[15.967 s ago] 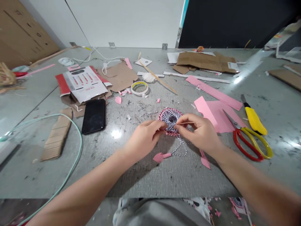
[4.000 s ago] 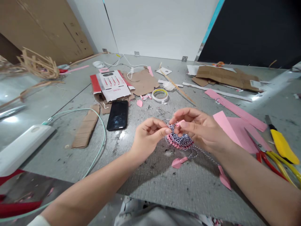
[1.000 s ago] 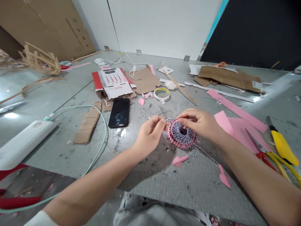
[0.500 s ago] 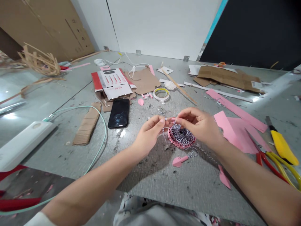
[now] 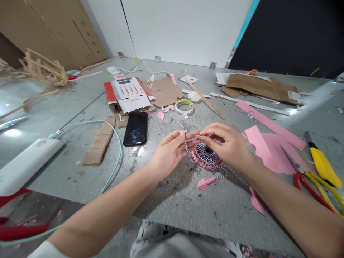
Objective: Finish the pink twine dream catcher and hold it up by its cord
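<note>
My left hand pinches a black-and-white twisted cord between thumb and forefinger, and the cord hangs down from that pinch. Thumb and forefinger of my right hand close on a small pink piece, perhaps rolled paper. Under the fingers lies a round woven piece of the same cord with a pink looped edge; my right hand partly covers it. Cord ends trail from it to a pink paper leaf shape and to another pink leaf shape beside my right forearm.
A phone, corrugated cardboard and a tape roll lie beyond my left hand. At right are pink paper sheets, scissors with an open blade, and a yellow utility knife. A green cable curves at left.
My left hand has shifted slightly left, its fingers more spread, with the cord now hanging clear from its pinch. My right hand has stayed nearly in place over the woven piece.
</note>
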The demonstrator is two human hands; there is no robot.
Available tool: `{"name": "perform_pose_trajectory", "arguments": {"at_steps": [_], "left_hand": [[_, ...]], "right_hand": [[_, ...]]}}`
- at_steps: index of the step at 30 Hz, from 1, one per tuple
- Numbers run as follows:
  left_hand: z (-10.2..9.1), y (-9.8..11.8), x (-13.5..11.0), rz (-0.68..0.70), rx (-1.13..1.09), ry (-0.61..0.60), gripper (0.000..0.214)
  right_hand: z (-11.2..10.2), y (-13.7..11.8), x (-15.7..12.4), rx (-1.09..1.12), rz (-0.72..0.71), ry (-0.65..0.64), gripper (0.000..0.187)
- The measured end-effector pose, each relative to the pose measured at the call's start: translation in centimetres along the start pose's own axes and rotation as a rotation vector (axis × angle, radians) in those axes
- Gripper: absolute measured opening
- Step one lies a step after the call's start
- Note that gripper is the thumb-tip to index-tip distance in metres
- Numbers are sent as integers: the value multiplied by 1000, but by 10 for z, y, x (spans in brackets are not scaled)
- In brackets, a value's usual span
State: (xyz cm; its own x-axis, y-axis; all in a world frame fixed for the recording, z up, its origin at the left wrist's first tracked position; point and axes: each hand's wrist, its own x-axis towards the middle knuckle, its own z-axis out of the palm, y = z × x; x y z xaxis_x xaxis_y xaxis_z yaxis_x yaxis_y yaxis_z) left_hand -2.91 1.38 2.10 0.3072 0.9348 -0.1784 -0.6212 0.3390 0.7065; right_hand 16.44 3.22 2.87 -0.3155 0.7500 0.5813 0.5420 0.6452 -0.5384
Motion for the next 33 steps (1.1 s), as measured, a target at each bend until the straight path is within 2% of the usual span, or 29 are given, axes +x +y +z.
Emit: {"name": "perform_pose_trajectory", "arguments": {"at_steps": [4, 8, 14, 19, 29, 33], "left_hand": [[2, 3, 0, -1, 6, 4, 20], [3, 2, 1, 10, 11, 48, 17], [1, -2, 4, -3, 59, 148, 14], [1, -3, 4, -25, 55, 156, 15], [2, -3, 4, -28, 84, 179, 16], [1, -3, 4, -28, 85, 177, 15]], "right_hand": [[0, 0, 0, -19, 18, 17, 5], [-2, 6, 1, -58, 31, -21, 6], [-6, 24, 4, -167, 90, -296, 10], [-6, 24, 5, -209, 79, -403, 13], [-7, 22, 3, -185, 52, -379, 16], [-7, 20, 4, -165, 41, -358, 11]]}}
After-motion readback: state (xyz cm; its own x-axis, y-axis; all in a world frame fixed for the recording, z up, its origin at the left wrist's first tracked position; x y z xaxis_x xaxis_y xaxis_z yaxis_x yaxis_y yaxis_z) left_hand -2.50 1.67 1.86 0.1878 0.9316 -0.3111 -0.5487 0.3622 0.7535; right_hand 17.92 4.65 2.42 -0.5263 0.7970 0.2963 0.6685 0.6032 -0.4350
